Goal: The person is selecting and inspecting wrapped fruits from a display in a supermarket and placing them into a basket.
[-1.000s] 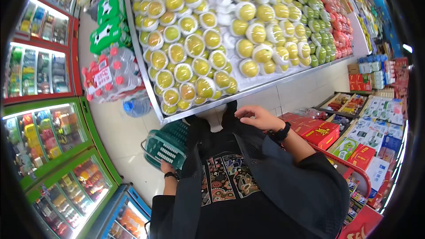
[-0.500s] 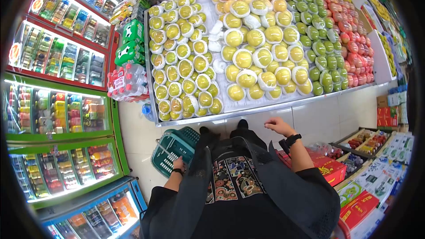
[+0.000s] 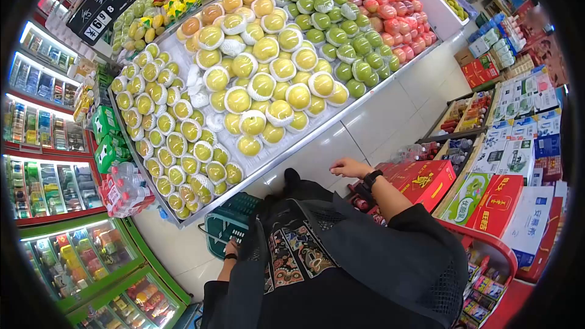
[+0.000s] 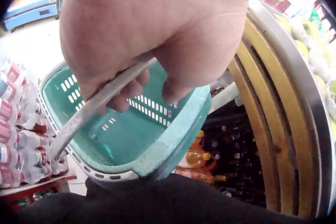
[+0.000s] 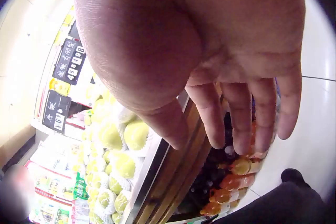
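Left hand [image 4: 152,29]: fingers wrapped round a pale carrying handle [image 4: 79,121]. Green basket [image 4: 163,148], one, slotted walls: directly below those fingers. Right hand [image 3: 349,168]: fingers extended, slightly apart, thumb off to the side. Fruit stand [image 3: 289,158], metal-edged, wood-slatted: ahead of the right fingertips, apart from them. Yellow-green fruit [image 3: 265,49] in white foam nets: heaped on it, farther off. Orange-filled bottles [image 5: 233,182]: low, beneath the slats, beyond those fingertips. Red cartons [image 3: 426,187]: to the right of those fingers, near.
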`<action>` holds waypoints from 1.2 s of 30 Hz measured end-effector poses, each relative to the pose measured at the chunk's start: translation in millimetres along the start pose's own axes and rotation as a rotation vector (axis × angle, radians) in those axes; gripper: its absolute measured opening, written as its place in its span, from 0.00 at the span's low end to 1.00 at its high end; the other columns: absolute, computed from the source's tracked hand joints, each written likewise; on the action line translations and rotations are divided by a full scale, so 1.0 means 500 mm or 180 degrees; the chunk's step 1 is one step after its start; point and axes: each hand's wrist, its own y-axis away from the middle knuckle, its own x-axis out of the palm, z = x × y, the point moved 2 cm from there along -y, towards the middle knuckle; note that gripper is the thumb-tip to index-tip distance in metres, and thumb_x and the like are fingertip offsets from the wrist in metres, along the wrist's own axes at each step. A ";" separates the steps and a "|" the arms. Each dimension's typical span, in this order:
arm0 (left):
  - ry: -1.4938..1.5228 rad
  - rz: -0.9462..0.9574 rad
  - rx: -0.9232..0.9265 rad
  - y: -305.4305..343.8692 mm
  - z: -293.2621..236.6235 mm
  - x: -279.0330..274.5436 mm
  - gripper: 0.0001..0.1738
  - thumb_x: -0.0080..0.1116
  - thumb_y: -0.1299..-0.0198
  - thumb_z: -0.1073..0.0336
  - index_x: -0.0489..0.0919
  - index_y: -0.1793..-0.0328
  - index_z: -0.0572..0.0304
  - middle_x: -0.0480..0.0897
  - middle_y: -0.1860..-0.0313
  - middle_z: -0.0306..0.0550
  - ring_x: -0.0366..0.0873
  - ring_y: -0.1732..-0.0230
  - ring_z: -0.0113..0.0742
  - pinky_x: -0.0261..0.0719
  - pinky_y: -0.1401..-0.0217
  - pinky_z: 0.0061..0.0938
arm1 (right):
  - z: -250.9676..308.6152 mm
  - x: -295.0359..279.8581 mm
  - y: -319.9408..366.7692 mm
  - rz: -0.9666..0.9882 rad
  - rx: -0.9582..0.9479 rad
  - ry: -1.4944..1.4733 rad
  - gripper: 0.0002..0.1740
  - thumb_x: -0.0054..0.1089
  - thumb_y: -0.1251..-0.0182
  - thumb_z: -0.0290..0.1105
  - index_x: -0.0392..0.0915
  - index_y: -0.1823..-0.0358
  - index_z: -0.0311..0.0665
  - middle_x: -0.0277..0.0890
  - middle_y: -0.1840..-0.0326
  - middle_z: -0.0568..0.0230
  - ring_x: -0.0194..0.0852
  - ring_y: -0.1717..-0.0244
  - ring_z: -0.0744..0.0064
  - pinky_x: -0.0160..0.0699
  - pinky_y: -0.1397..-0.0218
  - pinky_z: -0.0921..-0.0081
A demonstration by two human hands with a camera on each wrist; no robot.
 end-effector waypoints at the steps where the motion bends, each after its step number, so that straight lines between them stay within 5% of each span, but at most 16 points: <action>1: -0.1827 -0.0088 0.1528 0.027 0.009 0.004 0.26 0.57 0.33 0.59 0.75 0.31 0.63 0.87 0.54 0.58 0.85 0.53 0.48 0.82 0.52 0.41 | -0.001 0.007 0.005 0.0053 0.0081 0.0063 0.20 0.62 0.28 0.44 0.83 0.45 0.36 0.83 0.55 0.67 0.77 0.53 0.76 0.78 0.52 0.74; 6: -0.1003 0.1099 0.0634 0.022 0.058 0.030 0.26 0.62 0.43 0.60 0.77 0.38 0.62 0.83 0.45 0.65 0.82 0.43 0.62 0.81 0.42 0.49 | 0.057 0.063 0.045 0.0229 0.0261 0.0127 0.20 0.61 0.27 0.44 0.82 0.42 0.38 0.82 0.53 0.69 0.76 0.51 0.77 0.78 0.49 0.72; 7: -0.1459 0.0537 0.0657 0.053 -0.080 -0.006 0.25 0.58 0.42 0.62 0.78 0.38 0.60 0.83 0.44 0.66 0.81 0.43 0.64 0.80 0.40 0.50 | 0.065 0.053 0.056 0.0193 0.0285 0.0144 0.21 0.61 0.26 0.44 0.81 0.41 0.39 0.83 0.51 0.69 0.77 0.49 0.77 0.78 0.47 0.71; 8: 0.1576 0.0293 0.0091 -0.006 0.091 0.130 0.24 0.58 0.44 0.61 0.79 0.40 0.60 0.82 0.45 0.67 0.80 0.43 0.67 0.79 0.39 0.49 | 0.069 0.074 0.052 0.0437 0.0362 0.0333 0.21 0.61 0.26 0.44 0.81 0.41 0.39 0.83 0.51 0.69 0.77 0.49 0.77 0.78 0.47 0.71; 9: 0.1534 0.0161 -0.0150 0.024 0.111 0.150 0.20 0.56 0.43 0.59 0.81 0.47 0.62 0.83 0.48 0.68 0.80 0.44 0.67 0.79 0.41 0.50 | 0.077 0.115 0.034 0.0633 0.0403 0.0340 0.21 0.60 0.25 0.43 0.79 0.39 0.39 0.82 0.47 0.67 0.77 0.45 0.75 0.78 0.44 0.69; 10: -0.0104 0.0047 0.0934 0.089 -0.004 0.061 0.15 0.53 0.40 0.60 0.82 0.56 0.64 0.85 0.54 0.66 0.81 0.48 0.66 0.78 0.46 0.54 | 0.080 0.153 0.024 0.0693 0.0429 0.0235 0.22 0.58 0.24 0.43 0.78 0.36 0.39 0.82 0.44 0.66 0.77 0.41 0.74 0.77 0.41 0.68; 11: 0.0693 0.0112 0.0729 -0.028 0.071 0.160 0.12 0.51 0.39 0.64 0.81 0.63 0.64 0.84 0.66 0.60 0.82 0.62 0.58 0.77 0.58 0.52 | 0.083 0.170 0.015 0.0801 0.0491 0.0312 0.22 0.58 0.24 0.43 0.78 0.36 0.39 0.82 0.44 0.66 0.77 0.41 0.74 0.77 0.41 0.68; 12: 0.2682 0.0672 -0.0509 0.013 -0.012 0.140 0.10 0.53 0.37 0.64 0.79 0.66 0.61 0.78 0.75 0.51 0.75 0.75 0.44 0.70 0.70 0.42 | 0.091 0.176 0.001 0.0974 0.0510 0.0322 0.22 0.57 0.23 0.43 0.76 0.35 0.39 0.81 0.41 0.65 0.76 0.38 0.72 0.76 0.38 0.67; 13: 0.3771 0.0555 -0.0857 0.013 -0.089 0.161 0.09 0.55 0.36 0.62 0.79 0.66 0.57 0.74 0.77 0.42 0.66 0.78 0.33 0.62 0.75 0.33 | 0.099 0.178 -0.013 0.1082 0.0517 0.0305 0.23 0.55 0.22 0.42 0.74 0.33 0.39 0.81 0.38 0.63 0.75 0.35 0.70 0.75 0.35 0.66; 16: 0.3335 0.0780 -0.0907 0.014 -0.176 0.192 0.12 0.59 0.38 0.63 0.77 0.52 0.59 0.76 0.70 0.41 0.71 0.71 0.33 0.67 0.70 0.32 | 0.124 0.251 -0.072 0.1541 0.0655 0.0258 0.24 0.54 0.21 0.42 0.71 0.31 0.37 0.79 0.35 0.62 0.73 0.31 0.67 0.73 0.31 0.63; 20: 0.2944 0.0836 -0.0914 0.061 -0.286 0.192 0.13 0.60 0.41 0.68 0.77 0.51 0.60 0.77 0.64 0.42 0.73 0.61 0.34 0.72 0.58 0.33 | 0.130 0.347 -0.127 0.1911 0.0858 0.0636 0.31 0.56 0.23 0.44 0.66 0.26 0.36 0.74 0.30 0.60 0.70 0.28 0.66 0.72 0.29 0.63; 27: 0.2807 0.1441 -0.0362 0.051 -0.379 0.183 0.28 0.55 0.45 0.74 0.71 0.35 0.68 0.78 0.48 0.51 0.74 0.47 0.41 0.71 0.43 0.34 | 0.081 0.446 -0.192 0.1562 0.1434 0.0328 0.39 0.59 0.25 0.45 0.57 0.21 0.34 0.70 0.28 0.59 0.67 0.27 0.66 0.68 0.26 0.62; 29: 0.2723 0.1526 -0.0229 0.059 -0.421 0.171 0.34 0.56 0.47 0.75 0.69 0.31 0.74 0.79 0.47 0.55 0.75 0.45 0.43 0.72 0.40 0.34 | 0.082 0.456 -0.202 0.1664 0.1447 0.0091 0.42 0.60 0.25 0.45 0.53 0.20 0.33 0.64 0.24 0.55 0.62 0.23 0.62 0.64 0.23 0.58; 32: 0.2352 0.1735 -0.0272 0.097 -0.502 0.146 0.34 0.52 0.45 0.78 0.66 0.28 0.65 0.76 0.42 0.49 0.70 0.37 0.44 0.67 0.35 0.35 | 0.061 0.459 -0.218 0.1470 0.1577 -0.0225 0.51 0.64 0.28 0.49 0.43 0.17 0.32 0.50 0.16 0.51 0.57 0.20 0.56 0.64 0.23 0.55; 35: 0.2174 0.1337 0.0017 0.099 -0.558 0.182 0.39 0.53 0.48 0.82 0.62 0.26 0.64 0.75 0.41 0.50 0.71 0.37 0.44 0.68 0.34 0.34 | 0.037 0.435 -0.240 0.1246 0.1615 -0.0722 0.53 0.64 0.29 0.50 0.41 0.17 0.34 0.47 0.15 0.52 0.56 0.19 0.59 0.64 0.23 0.55; 36: 0.2068 0.1625 0.0154 0.079 -0.547 0.194 0.50 0.56 0.52 0.81 0.52 0.18 0.64 0.72 0.32 0.62 0.70 0.29 0.53 0.70 0.30 0.39 | 0.034 0.439 -0.245 0.1032 0.1571 -0.0947 0.45 0.65 0.29 0.49 0.54 0.21 0.35 0.59 0.21 0.54 0.64 0.24 0.61 0.67 0.25 0.55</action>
